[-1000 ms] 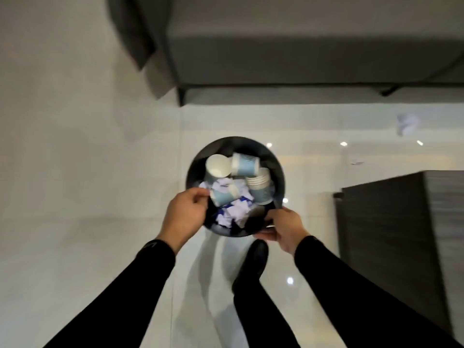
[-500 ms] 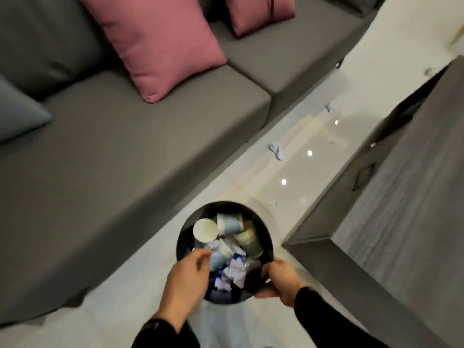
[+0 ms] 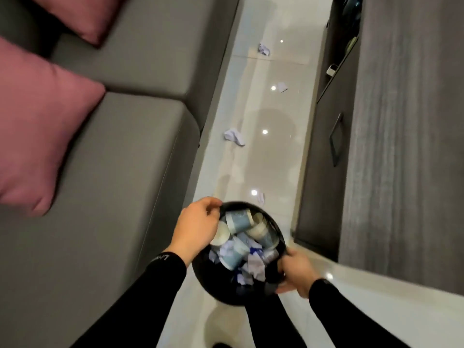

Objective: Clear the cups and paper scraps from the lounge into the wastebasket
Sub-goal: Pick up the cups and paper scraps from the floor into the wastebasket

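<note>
Head view: your left hand [image 3: 197, 228] and right hand [image 3: 296, 273] both gripping the full wastebasket's [image 3: 221, 292] rim, scraps [image 3: 234, 136] far ahead.

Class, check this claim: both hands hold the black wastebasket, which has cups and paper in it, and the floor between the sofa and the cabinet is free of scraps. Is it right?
Not quite. The head view shows paper scraps on the floor: one beside the sofa, others farther off. The left hand and right hand do hold the black wastebasket of cups and paper.

Black wastebasket [image 3: 216, 287] full of cups [image 3: 238, 220], paper scraps [image 3: 254, 266]
</note>
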`<state>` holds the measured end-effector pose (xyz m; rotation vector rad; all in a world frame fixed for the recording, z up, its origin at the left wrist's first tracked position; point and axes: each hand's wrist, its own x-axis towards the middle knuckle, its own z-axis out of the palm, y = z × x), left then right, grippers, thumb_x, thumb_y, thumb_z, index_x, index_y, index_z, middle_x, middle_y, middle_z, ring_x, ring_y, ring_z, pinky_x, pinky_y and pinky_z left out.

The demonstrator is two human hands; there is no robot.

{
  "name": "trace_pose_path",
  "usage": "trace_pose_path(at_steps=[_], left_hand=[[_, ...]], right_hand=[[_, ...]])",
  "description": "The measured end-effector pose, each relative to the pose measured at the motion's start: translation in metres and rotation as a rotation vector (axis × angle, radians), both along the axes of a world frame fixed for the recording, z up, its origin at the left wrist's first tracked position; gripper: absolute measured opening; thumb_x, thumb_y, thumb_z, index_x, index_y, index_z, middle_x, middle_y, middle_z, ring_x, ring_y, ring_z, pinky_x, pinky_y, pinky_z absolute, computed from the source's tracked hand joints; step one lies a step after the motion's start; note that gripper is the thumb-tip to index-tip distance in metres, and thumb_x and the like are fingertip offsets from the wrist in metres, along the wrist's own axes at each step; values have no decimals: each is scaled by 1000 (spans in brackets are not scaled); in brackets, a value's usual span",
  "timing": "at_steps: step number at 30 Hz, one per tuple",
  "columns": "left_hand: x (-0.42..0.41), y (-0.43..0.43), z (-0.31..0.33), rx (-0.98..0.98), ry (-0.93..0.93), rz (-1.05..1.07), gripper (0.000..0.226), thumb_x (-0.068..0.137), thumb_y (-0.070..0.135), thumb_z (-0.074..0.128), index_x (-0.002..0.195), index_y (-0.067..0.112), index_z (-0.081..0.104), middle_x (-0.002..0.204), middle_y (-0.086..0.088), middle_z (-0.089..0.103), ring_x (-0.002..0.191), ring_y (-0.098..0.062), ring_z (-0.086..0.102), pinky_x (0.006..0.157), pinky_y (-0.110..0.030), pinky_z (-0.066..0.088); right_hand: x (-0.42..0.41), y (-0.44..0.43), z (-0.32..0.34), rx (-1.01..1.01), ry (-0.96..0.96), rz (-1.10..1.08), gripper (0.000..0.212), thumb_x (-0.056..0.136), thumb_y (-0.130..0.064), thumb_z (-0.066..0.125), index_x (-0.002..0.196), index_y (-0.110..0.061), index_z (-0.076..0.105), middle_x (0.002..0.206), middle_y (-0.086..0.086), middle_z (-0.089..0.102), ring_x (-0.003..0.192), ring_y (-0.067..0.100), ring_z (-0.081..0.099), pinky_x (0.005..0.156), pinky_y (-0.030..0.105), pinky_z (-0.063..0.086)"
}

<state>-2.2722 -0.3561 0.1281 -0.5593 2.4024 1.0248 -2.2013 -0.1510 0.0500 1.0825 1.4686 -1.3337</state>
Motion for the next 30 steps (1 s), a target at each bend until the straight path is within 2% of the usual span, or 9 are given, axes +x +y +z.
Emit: trace_pose_path(at_steps=[7, 10, 13, 16, 19, 21, 23, 26, 30], left_hand=[[-165, 20, -102, -99, -64, -179, 33, 85, 11, 46, 113, 18, 61, 118, -6, 66, 106, -24, 60, 88, -29, 45], [-220, 15, -155, -170, -111, -285, 35, 85, 10, 47, 117, 15, 60, 126, -8, 62, 113, -25, 57, 92, -28, 42], [-262, 9, -203, -189, -134, -318, 35, 84, 8, 48, 116, 11, 61, 125, -11, 62, 114, -27, 57, 96, -31, 43], [-294, 8, -249, -210, -196, -386, 35, 84, 9, 48, 117, 10, 60, 124, -13, 62, 114, -29, 56, 96, -31, 41], [-314, 6, -280, -233, -196, -437, 37, 83, 10, 48, 119, 12, 59, 125, -13, 61, 115, -30, 54, 95, -31, 40], [-329, 7, -298, -247, -166, -430, 40, 83, 10, 51, 122, 14, 56, 126, -12, 60, 116, -30, 53, 95, -31, 40], [-343, 7, -318, -264, -152, -414, 47, 82, 11, 55, 129, 15, 51, 130, -13, 57, 119, -31, 52, 98, -33, 39], [-365, 14, -357, -247, -193, -452, 67, 79, 19, 64, 139, 20, 36, 145, -17, 37, 127, -38, 42, 103, -40, 37], [-373, 29, -409, -410, -235, -769, 84, 76, 24, 68, 143, 36, 18, 157, -13, -11, 140, -44, 9, 105, -56, 28]], right_hand=[[-63, 19, -98, -4, -131, 32, 56, 83, 8, 32, 125, -22, 54, 103, 16, 62, 86, 35, 58, 68, 45, 54], [-81, 14, -135, 50, -101, 82, 52, 84, 5, 36, 123, -21, 57, 98, 10, 64, 90, 31, 60, 83, 46, 53], [-96, 10, -152, 23, -146, 37, 40, 89, 2, 36, 115, -21, 58, 93, 12, 63, 72, 26, 60, 63, 41, 54], [-105, 4, -159, 7, -172, -10, 47, 89, 9, 36, 125, -13, 57, 98, 10, 60, 63, 17, 54, 44, 20, 48], [-115, -9, -153, -61, -199, 10, 58, 86, 15, 40, 137, -10, 43, 99, 6, 58, 72, 12, 52, 50, 11, 45], [-131, -7, -151, -142, -305, -23, 67, 81, 8, 53, 141, -17, 36, 102, 9, 56, 75, 18, 54, 57, 25, 47], [-153, 7, -160, -34, -293, -51, 72, 72, -9, 64, 139, -20, 39, 103, 8, 59, 83, 20, 55, 68, 27, 44], [-198, 23, -205, 191, -61, -102, 47, 85, -14, 56, 131, -23, 50, 127, 5, 57, 109, 17, 53, 93, 31, 40], [-234, 11, -290, 248, 107, 436, 52, 85, -16, 56, 136, -25, 46, 135, 8, 53, 123, 21, 51, 96, 26, 39]])
